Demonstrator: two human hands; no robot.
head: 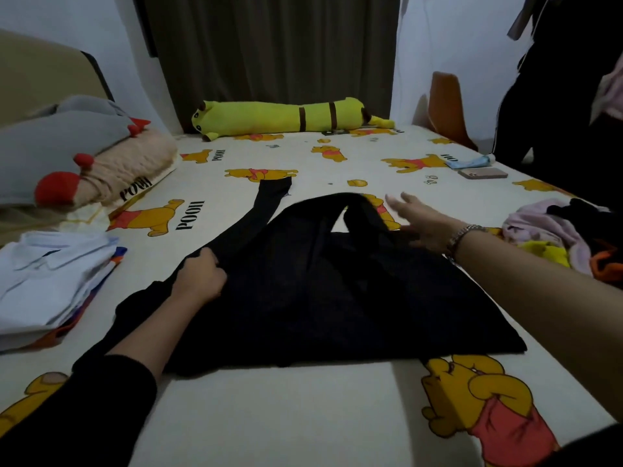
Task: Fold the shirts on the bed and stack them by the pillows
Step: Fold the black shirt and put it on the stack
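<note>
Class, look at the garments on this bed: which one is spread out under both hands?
The black shirt, spread mid-bed; the left hand grips its sleeve. The white shirt lies folded, the others sit crumpled in a pile.

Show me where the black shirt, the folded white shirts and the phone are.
black shirt [320, 298], head view, middle of its body
folded white shirts [43, 278], head view, top shirt of the stack
phone [482, 173], head view, its back
</note>
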